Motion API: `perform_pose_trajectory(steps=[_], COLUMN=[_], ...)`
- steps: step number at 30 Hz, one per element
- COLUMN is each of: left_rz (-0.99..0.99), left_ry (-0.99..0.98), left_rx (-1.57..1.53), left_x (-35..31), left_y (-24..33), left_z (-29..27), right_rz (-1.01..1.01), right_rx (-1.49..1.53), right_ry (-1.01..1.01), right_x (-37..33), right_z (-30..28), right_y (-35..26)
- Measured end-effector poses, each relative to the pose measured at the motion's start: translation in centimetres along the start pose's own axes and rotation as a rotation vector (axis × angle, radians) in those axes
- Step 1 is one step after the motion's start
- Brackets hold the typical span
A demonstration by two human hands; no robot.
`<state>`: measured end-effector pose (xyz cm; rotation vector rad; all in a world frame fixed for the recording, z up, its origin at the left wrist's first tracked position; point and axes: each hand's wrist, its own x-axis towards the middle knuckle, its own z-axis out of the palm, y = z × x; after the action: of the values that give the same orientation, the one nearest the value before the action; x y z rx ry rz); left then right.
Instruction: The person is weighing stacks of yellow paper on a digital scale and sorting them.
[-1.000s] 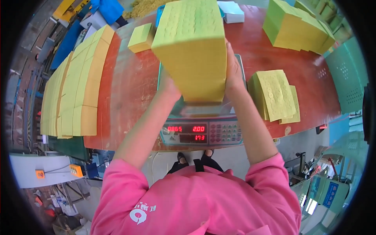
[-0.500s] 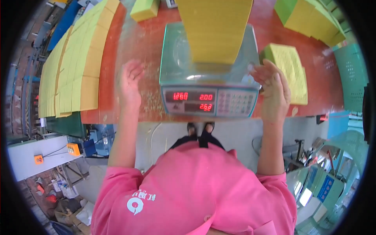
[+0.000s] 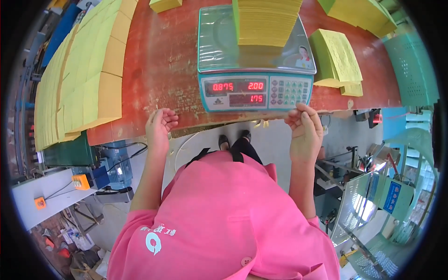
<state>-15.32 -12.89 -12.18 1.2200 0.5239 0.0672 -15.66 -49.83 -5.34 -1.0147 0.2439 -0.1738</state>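
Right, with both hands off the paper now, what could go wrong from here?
The yellow stack on the scale has neither hand on it, so a bump might shift it.

The right hand is near the scale's front edge; brushing it could disturb the reading.

The smaller stack right of the scale looks uneven, so its sheets might slide if knocked.

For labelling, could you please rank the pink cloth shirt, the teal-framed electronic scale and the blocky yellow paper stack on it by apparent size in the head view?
Pink shirt
Electronic scale
Yellow paper stack, cut off at top
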Motion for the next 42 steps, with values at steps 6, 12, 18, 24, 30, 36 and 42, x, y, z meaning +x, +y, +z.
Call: perform_pose_trajectory(steps=[6, 12, 18, 24, 30, 36, 42], left_rz=[0.021, -0.01, 0.285, 0.392, 0.533, 0.836, 1.319], left_ry=[-0.089, -0.105, -0.298, -0.703, -1.132, -1.272, -0.957], left_rx=[0.008, 0.097, 0.219, 0.462, 0.647, 0.853, 1.239], left_x=[-0.2, -0.2, -0.4, -5.2, -8.2, -10.1, -6.8], left_y=[0.0, 2.0, 6.9, 7.3, 4.5, -2.0, -10.4], left_z=[-0.5, 1.6, 8.7, 18.7, 28.5, 43.0, 55.7], right_rz=[-0.011, 0.009, -0.035, 0.023, 0.09, 0.119, 0.174], right_rx=[0.004, -0.001, 0.001, 0.014, 0.067, 0.07, -0.009], right_ry=[0.016, 0.064, 0.079, 0.14, 0.142, 0.207, 0.248], right_x=[-1.7, -2.3, -2.7, -3.2, -3.6, -2.7, -0.4], right_z=[-0.3, -0.7, -1.2, -2.1, -6.3, -15.1, -24.2], right_y=[0.4, 1.0, 0.5, 0.6, -1.6, -5.4, -11.1])
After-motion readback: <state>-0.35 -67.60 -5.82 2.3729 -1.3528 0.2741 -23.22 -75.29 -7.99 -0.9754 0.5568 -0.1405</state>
